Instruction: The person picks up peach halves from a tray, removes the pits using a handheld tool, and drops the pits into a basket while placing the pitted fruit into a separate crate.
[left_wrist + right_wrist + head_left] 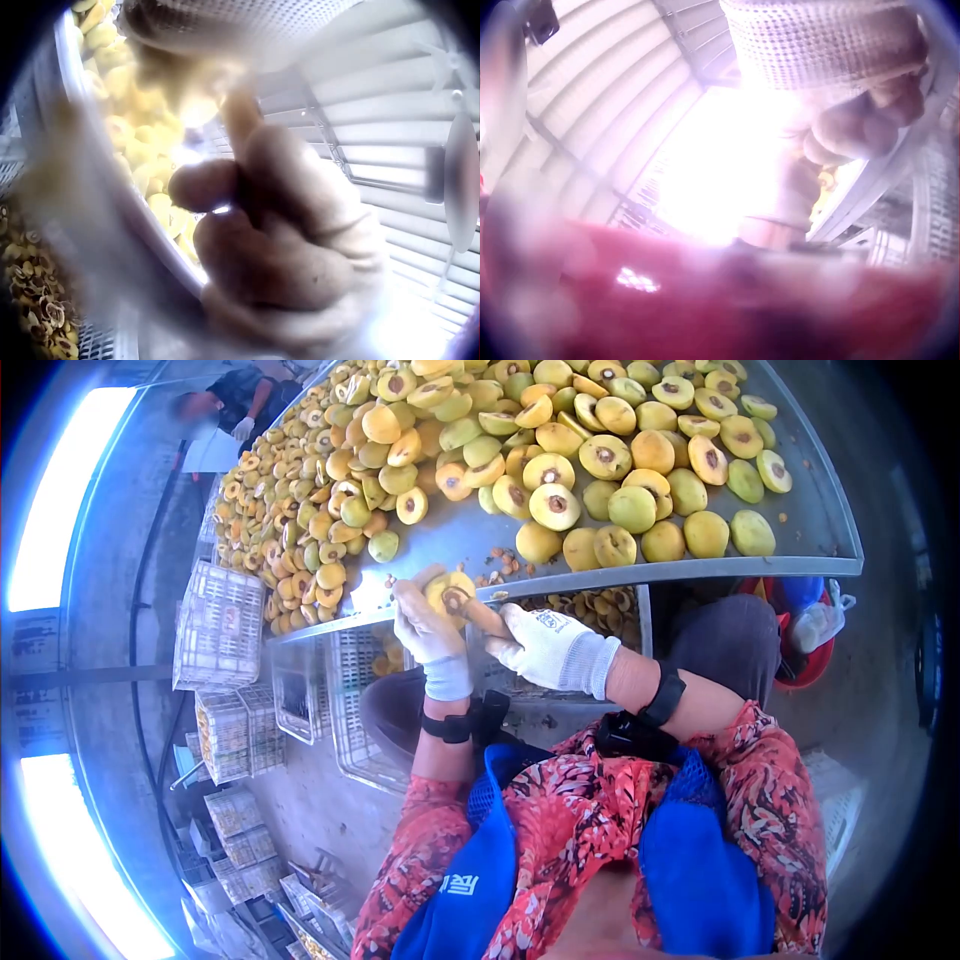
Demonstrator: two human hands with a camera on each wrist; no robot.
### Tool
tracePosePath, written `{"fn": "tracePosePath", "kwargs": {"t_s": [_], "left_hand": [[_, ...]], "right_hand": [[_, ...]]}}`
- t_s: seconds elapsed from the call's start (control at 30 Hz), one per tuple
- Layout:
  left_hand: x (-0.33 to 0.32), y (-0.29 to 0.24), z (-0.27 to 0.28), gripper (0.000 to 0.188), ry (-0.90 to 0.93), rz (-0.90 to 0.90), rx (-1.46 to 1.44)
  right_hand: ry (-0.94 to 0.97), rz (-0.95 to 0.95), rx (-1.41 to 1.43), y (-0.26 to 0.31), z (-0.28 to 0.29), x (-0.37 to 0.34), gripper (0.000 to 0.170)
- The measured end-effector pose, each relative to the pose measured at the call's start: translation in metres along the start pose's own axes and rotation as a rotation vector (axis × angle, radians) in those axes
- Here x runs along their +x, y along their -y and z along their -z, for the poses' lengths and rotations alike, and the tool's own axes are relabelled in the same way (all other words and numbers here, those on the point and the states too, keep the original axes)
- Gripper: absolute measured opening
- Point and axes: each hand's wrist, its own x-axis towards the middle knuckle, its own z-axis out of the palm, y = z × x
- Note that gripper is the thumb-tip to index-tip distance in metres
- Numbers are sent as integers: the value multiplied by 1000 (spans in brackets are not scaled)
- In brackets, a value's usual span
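Note:
My left hand (428, 632), in a white knit glove, holds a yellow peach half (447, 592) at the near edge of the metal table, cut face turned to the right. My right hand (548, 648), gloved too, grips the wooden handle (486, 620) of a small tool. The tool's far end meets the brown pit area of the peach half; its tip is hidden there. In the left wrist view the fingers (277, 262) of the right hand curl round the handle (241, 116). Glare washes out much of the right wrist view.
Many peach halves (555, 508) are heaped on the metal table (440, 542), with small brown bits (500, 565) near its edge. Below stand plastic crates (355, 700), one with fruit pieces. More crates (222, 625) line the left. A red bucket (808, 660) is at right; another person (235, 405) is far left.

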Motion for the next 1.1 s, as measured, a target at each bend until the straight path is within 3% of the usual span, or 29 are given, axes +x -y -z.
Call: {"fn": "tracePosePath", "kwargs": {"t_s": [0.07,0.13,0.2,0.33,0.4,0.47,0.53,0.57,0.63,0.77,0.83,0.9,1.0,1.03,1.07,1.1], "left_hand": [[2,1,1,64,37,24,45],[2,2,1,71,71,204,62],[-1,-3,-3,73,56,222,59],[-3,-10,-6,79,86,268,62],[0,-9,1,77,198,281,159],[3,-7,7,76,307,284,255],[3,-2,13,69,331,426,-42],[0,-1,12,69,328,422,-44],[-18,2,5,61,137,272,-197],[-24,15,1,54,67,179,-140],[-14,18,15,54,456,171,-222],[-12,16,17,56,479,150,-208],[-14,18,10,63,433,106,-237],[-18,13,6,64,324,237,-338],[-22,8,2,66,213,366,-437],[-24,1,0,68,198,424,-472]], "right_hand": [[11,9,-80,-10,-2,4,42],[40,-23,-115,-6,-2,2,41],[107,-44,229,3,1,-3,42],[106,-46,276,-8,-4,1,36],[170,-78,-85,-15,-2,5,41],[105,-13,-87,-19,-4,4,36],[217,-221,393,-15,-2,1,31],[217,-217,389,-15,-3,1,31],[247,-227,731,-19,-10,1,30],[272,-188,493,-16,-5,-2,27],[510,-267,697,-30,7,2,27],[634,-322,892,-38,8,1,28],[597,-237,986,-32,-3,-2,28],[571,-146,962,-32,-11,-3,25],[397,-136,902,-25,-25,-5,25],[334,-113,830,-27,-33,-5,26]]}}
